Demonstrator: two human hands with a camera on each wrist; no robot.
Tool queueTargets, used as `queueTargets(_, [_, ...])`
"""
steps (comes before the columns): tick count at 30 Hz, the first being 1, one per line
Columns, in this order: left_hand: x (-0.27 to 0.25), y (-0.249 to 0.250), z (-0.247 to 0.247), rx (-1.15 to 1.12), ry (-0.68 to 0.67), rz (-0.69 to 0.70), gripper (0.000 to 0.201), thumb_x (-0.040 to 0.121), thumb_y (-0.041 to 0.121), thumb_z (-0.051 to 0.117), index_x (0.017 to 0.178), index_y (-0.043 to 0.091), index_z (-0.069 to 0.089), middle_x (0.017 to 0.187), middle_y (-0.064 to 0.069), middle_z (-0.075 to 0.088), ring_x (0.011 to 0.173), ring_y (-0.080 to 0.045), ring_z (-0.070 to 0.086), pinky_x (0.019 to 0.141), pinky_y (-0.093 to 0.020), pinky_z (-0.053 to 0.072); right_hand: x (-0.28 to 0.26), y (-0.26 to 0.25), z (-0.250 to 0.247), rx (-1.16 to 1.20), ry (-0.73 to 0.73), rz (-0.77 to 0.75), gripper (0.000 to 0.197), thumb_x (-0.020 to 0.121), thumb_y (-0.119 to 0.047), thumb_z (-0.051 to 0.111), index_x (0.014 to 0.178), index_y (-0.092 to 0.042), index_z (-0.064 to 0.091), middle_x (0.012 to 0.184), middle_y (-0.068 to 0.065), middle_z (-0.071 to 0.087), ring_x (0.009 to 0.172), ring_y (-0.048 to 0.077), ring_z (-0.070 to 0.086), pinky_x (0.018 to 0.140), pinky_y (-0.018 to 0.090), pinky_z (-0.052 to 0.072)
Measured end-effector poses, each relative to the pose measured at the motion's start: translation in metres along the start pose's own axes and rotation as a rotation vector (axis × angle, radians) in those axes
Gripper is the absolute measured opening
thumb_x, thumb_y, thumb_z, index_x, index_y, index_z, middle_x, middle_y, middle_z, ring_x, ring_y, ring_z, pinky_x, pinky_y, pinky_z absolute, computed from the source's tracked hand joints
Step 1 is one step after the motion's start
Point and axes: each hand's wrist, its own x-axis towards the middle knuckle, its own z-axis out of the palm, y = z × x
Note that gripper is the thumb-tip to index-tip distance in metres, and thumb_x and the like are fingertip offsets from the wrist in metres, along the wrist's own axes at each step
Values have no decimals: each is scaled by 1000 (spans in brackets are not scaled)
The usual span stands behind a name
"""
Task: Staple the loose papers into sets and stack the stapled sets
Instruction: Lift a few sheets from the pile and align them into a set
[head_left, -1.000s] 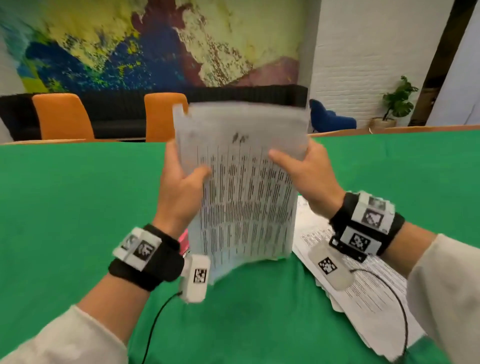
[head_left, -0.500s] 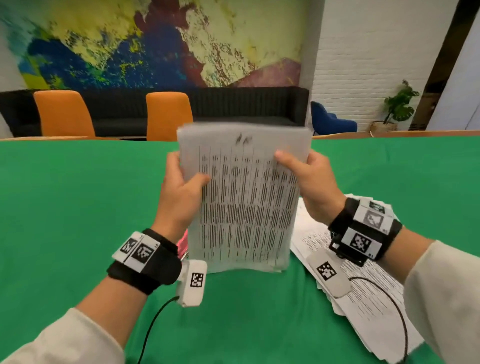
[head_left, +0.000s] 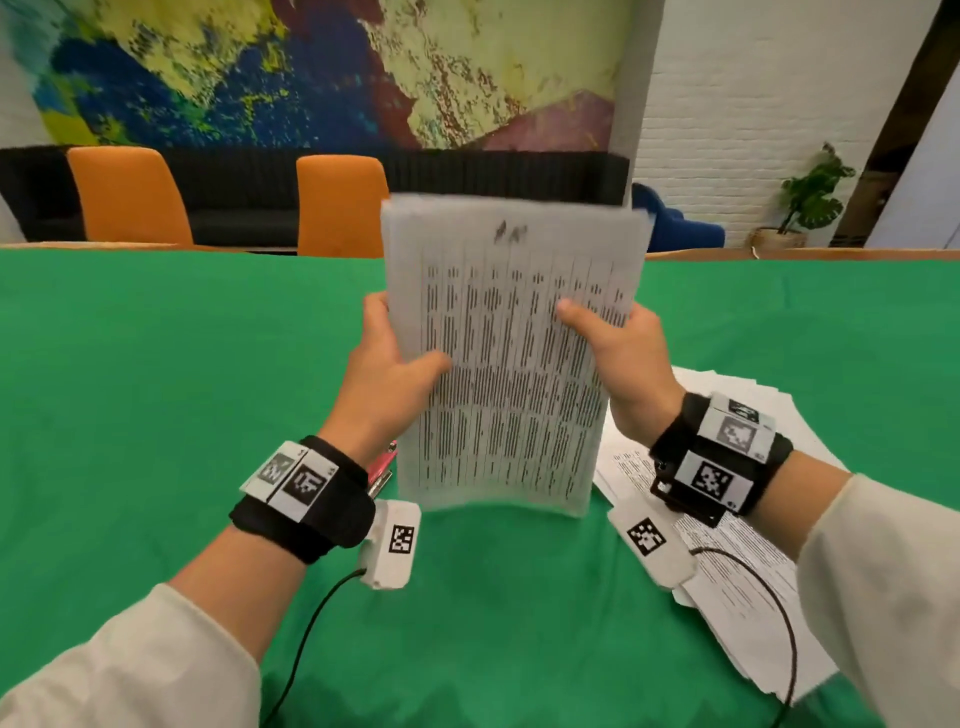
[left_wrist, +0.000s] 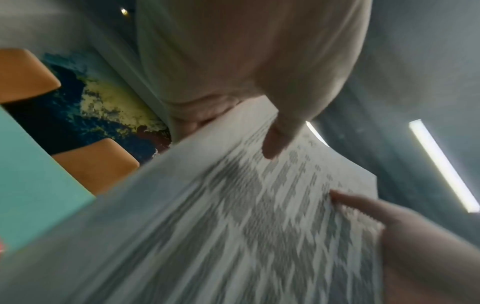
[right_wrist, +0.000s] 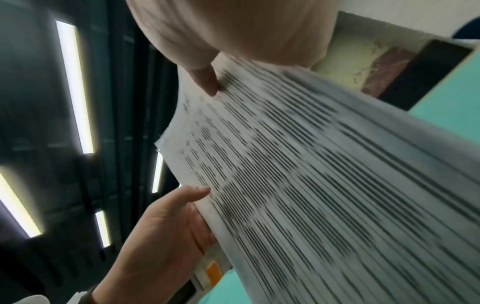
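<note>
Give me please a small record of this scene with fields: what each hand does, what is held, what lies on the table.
left hand: grips the left edge of the paper set
right hand: grips its right edge
paper set: held upright, lower edge at the green table; contact unclear
loose papers: spread flat under the right forearm
red object: beside the left wrist, mostly hidden
staple: none visible

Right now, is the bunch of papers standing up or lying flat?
Standing up. The sheaf of papers is upright, bottom edge near the green table; left hand and right hand hold its sides.
</note>
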Motion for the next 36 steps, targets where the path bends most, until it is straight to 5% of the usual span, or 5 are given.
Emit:
queueTargets(8, [17, 35, 2, -72, 108, 172, 37, 88, 9, 61, 118, 29, 54, 118, -2, 72, 108, -18, 72, 92, -49, 61, 13, -25, 6, -38, 29, -96, 18, 99, -14, 67, 117, -10, 69, 110, 6, 78, 99, 21, 77, 87, 46, 64])
queueTargets(16, [6, 20, -1, -47, 79, 161, 35, 86, 14, 62, 117, 28, 55, 110, -4, 73, 101, -26, 74, 82, -57, 62, 7, -18, -4, -63, -38, -74, 14, 98, -15, 69, 111, -14, 70, 107, 7, 79, 100, 23, 76, 89, 47, 63])
queueTargets(20, [17, 47, 1, -48, 106, 287, 31, 89, 5, 57, 120, 9, 54, 104, -20, 66, 93, -42, 67, 72, -67, 56, 18, -40, 1, -75, -40, -137, 20, 99, -15, 68, 117, -6, 67, 106, 11, 76, 95, 23, 77, 78, 40, 64])
queueTargets(25, [24, 61, 5, -78, 183, 291, 25, 87, 5, 56, 110, 16, 56, 95, 0, 65, 86, -19, 65, 80, -60, 56, 26, -54, 4, -39, -32, -206, 14, 97, -13, 71, 110, -9, 70, 102, 9, 76, 94, 25, 76, 78, 40, 64])
queueTargets(36, [21, 28, 12, -234, 184, 81, 35, 83, 15, 62, 117, 15, 65, 112, -6, 76, 103, -26, 74, 90, -55, 61, 13, -27, 0, -3, -73, -89, 13, 99, -10, 67, 107, -18, 71, 109, 5, 79, 101, 22, 77, 85, 40, 64])
